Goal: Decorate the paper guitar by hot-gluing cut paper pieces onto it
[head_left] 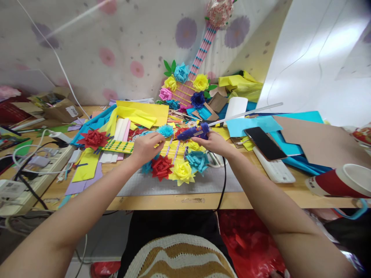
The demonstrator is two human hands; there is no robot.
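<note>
My right hand (217, 143) grips a dark blue hot glue gun (194, 132), its nozzle pointing left. A long translucent glue stick (246, 113) juts from its back. Fingers pinched together, my left hand (147, 147) hovers over the yellow paper guitar (120, 146); whatever is between the fingertips, if anything, is too small to make out. Along the guitar's near edge sit a red paper flower (161, 167), a yellow paper flower (182, 172) and a blue paper flower (197, 161). Just beyond my left fingertips is a light blue paper flower (166, 131). Another red flower (94, 139) tops the neck's left end.
A pink flowered guitar (199, 58) leans on the back wall. At right lie a black phone (265, 143), a white power bank (274, 165) and a paper cup (339, 181). A power strip (37, 181) with cables is at left. The glue gun's cord (223, 185) hangs over the table edge.
</note>
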